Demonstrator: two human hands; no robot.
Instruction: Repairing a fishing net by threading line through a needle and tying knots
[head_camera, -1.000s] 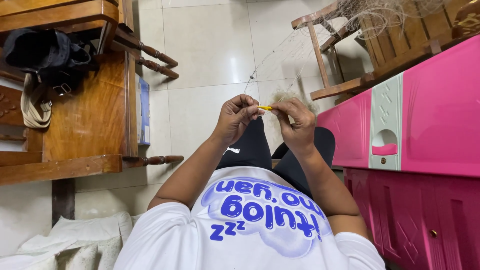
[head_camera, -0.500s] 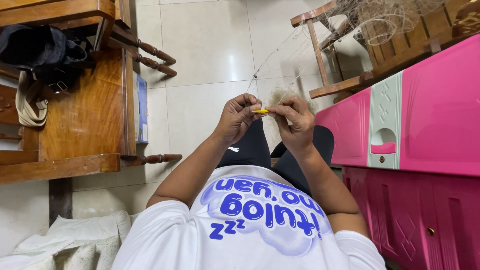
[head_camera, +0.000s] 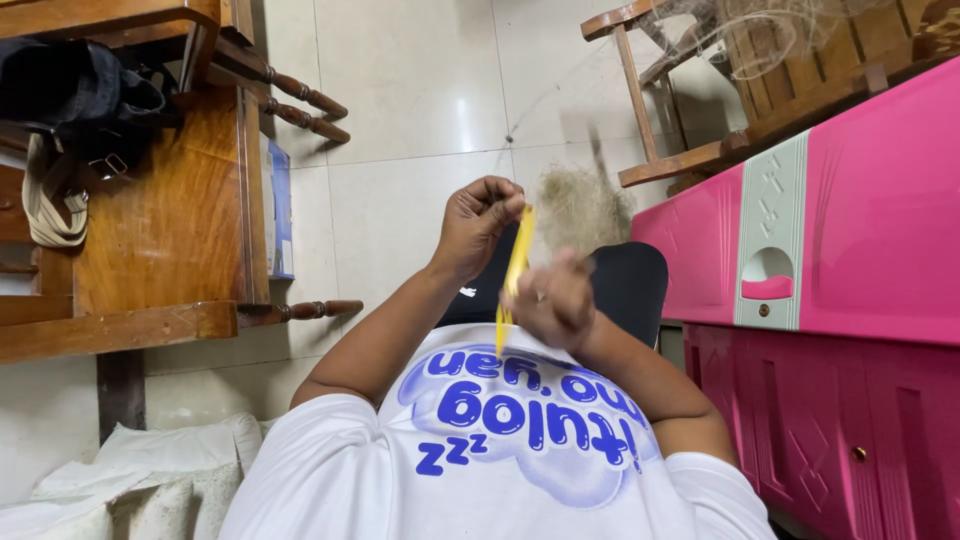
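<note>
Yellow netting needle: pinched by left hand; right hand grips its lower end; net bundle beside, unfinished.

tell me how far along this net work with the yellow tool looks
Done: a pale bunched clump of fine netting hangs just beyond the hands, with a thin line running up toward the wooden chair. In hand: the left hand pinches the top of the yellow flat tool, and the right hand, blurred, grips it lower down. Left: how much netting remains unworked cannot be told; more loose net drapes over the chair.
</note>
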